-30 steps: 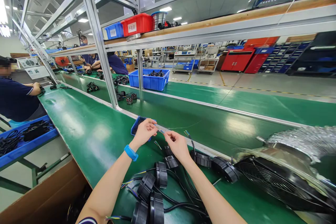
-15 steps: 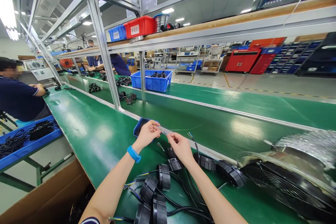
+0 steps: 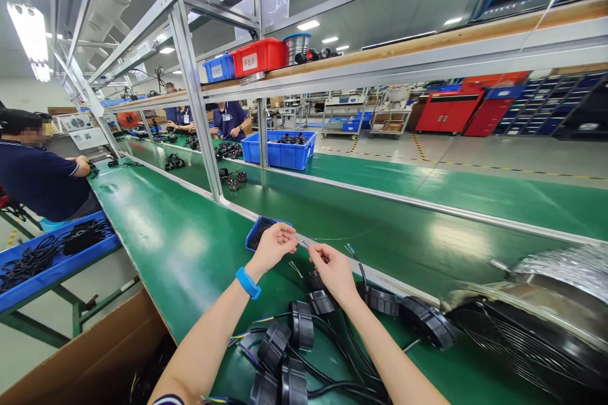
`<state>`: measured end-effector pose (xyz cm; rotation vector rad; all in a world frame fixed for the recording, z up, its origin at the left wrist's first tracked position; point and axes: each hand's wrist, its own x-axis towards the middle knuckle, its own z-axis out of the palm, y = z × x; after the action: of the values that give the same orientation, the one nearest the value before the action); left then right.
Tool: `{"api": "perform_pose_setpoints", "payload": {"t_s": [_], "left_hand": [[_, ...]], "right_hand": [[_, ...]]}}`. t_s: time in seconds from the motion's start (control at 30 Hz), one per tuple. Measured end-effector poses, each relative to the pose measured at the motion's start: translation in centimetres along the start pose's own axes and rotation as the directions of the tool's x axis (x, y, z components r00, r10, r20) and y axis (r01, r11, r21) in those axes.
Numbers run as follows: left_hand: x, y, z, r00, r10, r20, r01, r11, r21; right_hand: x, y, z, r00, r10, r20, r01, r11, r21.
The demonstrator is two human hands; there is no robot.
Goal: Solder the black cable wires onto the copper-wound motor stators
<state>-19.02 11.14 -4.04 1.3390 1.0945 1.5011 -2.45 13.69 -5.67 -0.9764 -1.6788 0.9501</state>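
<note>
My left hand [image 3: 273, 248] and my right hand [image 3: 334, 272] are raised over a green conveyor belt [image 3: 161, 247], fingertips close together. Each pinches a thin wire [image 3: 304, 243] with stripped coloured ends. A small blue crate [image 3: 261, 232] of dark parts sits just behind my left hand, partly hidden by it. A blue wristband [image 3: 247, 283] circles my left wrist. Below my hands lie several black round fan parts [image 3: 301, 326] with trailing black cables, and some wire ends show beside my right hand.
A large black fan with a wire guard [image 3: 522, 345] and silver foil duct [image 3: 565, 269] lies at right. A co-worker [image 3: 40, 177] sits at left beside a blue tray of cables [image 3: 57, 259]. A cardboard box [image 3: 90, 354] is at lower left, and a blue crate [image 3: 278, 150] stands ahead.
The whole view has shifted, leaving my hands slightly lower and further right in the picture. Their pinch on the wire looks unchanged. A distant co-worker has straightened up.
</note>
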Motion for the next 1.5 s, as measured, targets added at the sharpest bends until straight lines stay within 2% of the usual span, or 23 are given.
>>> {"api": "perform_pose_setpoints", "payload": {"t_s": [0.1,0.27,0.5,0.73,0.9,0.97,1.13,1.5], "left_hand": [[0.0,-0.2,0.1,1.0,0.015,-0.018,-0.014,1.0,0.007],[-0.1,-0.3,0.2,0.999,-0.032,-0.008,0.031,0.993,-0.11],[0.1,-0.4,0.4,0.999,0.01,-0.049,-0.011,1.0,-0.016],[-0.2,-1.0,1.1,0.999,-0.045,0.006,0.045,0.999,-0.017],[-0.1,-0.9,0.6,0.994,-0.08,0.076,0.079,0.997,0.015],[0.1,-0.6,0.2,0.996,-0.069,0.054,0.067,0.997,0.034],[0.4,-0.1,-0.3,0.994,0.008,-0.11,-0.005,1.0,0.027],[0.3,0.1,-0.2,0.993,0.013,-0.114,-0.011,1.0,0.02]], "right_hand": [[0.0,0.1,0.0,1.0,-0.005,-0.004,0.005,1.0,0.001],[0.0,0.3,0.1,1.0,-0.007,0.0,0.007,1.0,0.006],[0.1,0.5,0.1,1.0,-0.001,0.004,0.001,1.0,0.013],[0.0,1.0,0.3,1.0,-0.001,0.016,0.0,1.0,0.031],[0.2,1.2,0.3,1.0,0.002,0.014,-0.003,0.999,0.054],[0.3,1.2,0.3,1.0,0.005,0.019,-0.006,0.998,0.062],[0.2,1.2,0.5,0.998,0.002,0.062,-0.006,0.997,0.075],[0.2,1.1,0.4,0.996,0.019,0.09,-0.026,0.996,0.081]]}}
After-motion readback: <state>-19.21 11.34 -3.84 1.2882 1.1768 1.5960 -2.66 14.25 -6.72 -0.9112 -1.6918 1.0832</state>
